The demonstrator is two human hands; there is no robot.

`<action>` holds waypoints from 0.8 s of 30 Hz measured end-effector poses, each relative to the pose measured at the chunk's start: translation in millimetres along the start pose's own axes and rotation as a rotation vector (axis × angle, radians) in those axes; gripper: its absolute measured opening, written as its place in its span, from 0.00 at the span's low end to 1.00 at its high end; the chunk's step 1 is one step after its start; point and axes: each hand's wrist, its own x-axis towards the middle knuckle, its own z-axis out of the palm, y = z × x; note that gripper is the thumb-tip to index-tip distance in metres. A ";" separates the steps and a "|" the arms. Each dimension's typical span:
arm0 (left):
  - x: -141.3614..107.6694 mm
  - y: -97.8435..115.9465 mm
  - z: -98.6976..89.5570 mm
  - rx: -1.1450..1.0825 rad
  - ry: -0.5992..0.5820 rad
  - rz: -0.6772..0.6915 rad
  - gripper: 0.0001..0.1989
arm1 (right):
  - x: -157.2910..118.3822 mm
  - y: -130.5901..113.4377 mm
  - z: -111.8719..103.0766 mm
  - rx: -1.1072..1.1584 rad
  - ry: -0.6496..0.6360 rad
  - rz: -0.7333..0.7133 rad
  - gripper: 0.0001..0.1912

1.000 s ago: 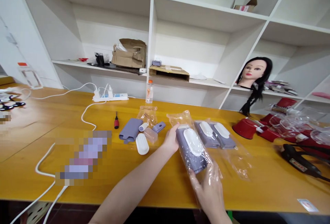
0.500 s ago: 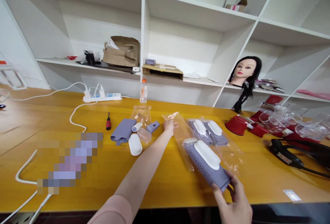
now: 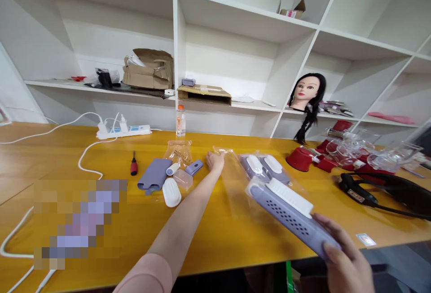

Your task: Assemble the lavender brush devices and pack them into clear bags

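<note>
On the yellow wooden workbench [image 3: 215,234], the right hand [image 3: 346,257] grasps a lavender perforated device [image 3: 289,216] by its near end and holds it up off the bench at a tilt, with a white oblong cover [image 3: 289,197] on top. The left hand [image 3: 214,161] lies open and released, palm down on the bench, just beside a loose clear plastic bag [image 3: 232,180]. To its right, two more lavender devices [image 3: 264,169] sit side by side in clear wrapping. To its left lie a lavender silicone sleeve [image 3: 153,175], a white oval cap [image 3: 171,193], a small clear box [image 3: 183,179] and a crumpled clear bag [image 3: 177,153]. Farther left are a red-handled screwdriver [image 3: 134,163] and a white power strip [image 3: 124,131]
</note>
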 end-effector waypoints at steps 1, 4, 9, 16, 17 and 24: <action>-1.5 2.8 -3.6 -0.043 0.020 0.016 0.17 | -1.7 -1.6 13.0 0.039 -0.005 0.038 0.21; -9.4 10.7 -23.2 -0.201 0.028 0.058 0.16 | -2.4 -6.2 48.8 0.084 -0.020 0.101 0.22; -57.5 10.0 -79.7 -0.453 -0.071 0.031 0.13 | 0.9 -20.6 98.5 0.122 -0.009 0.109 0.23; -111.1 -3.3 -121.4 -0.966 -0.427 -0.217 0.25 | -45.3 -48.8 173.1 0.105 -0.264 -0.201 0.27; -108.3 -3.5 -123.3 -1.018 -0.407 -0.254 0.27 | -52.1 -51.6 180.3 0.063 -0.320 -0.212 0.30; -85.3 -0.4 -132.6 -1.036 -0.264 -0.268 0.20 | -52.7 -63.2 206.5 -0.112 -0.540 -0.104 0.43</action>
